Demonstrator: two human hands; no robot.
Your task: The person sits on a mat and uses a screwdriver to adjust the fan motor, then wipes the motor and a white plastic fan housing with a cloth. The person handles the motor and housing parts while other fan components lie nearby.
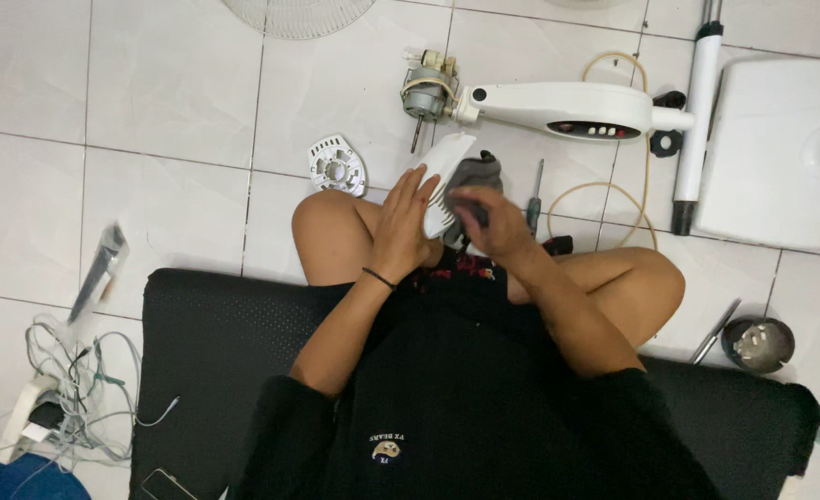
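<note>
Left hand [402, 227] clasped the white vented fan cover [445, 181] above the knees; right hand [488, 220] pressed a grey cloth [476, 171] against it, fingers closed. Beyond lay the fan motor [425, 85], white fan neck [567, 108], screwdriver [534, 199] and round vented cap [337, 166]. White tiled floor [150, 93]; black mat [206, 333] beneath the sitter.

A dark red panel [588, 131] with small white buttons sits on the white fan neck [558, 106] lying on the floor tiles, a long oval strip. At the bottom edge, a dark phone screen [162, 484] lies on the black mat [206, 324]. On the black shirt [428, 417], a small round printed badge [387, 449], yellow and white.
</note>
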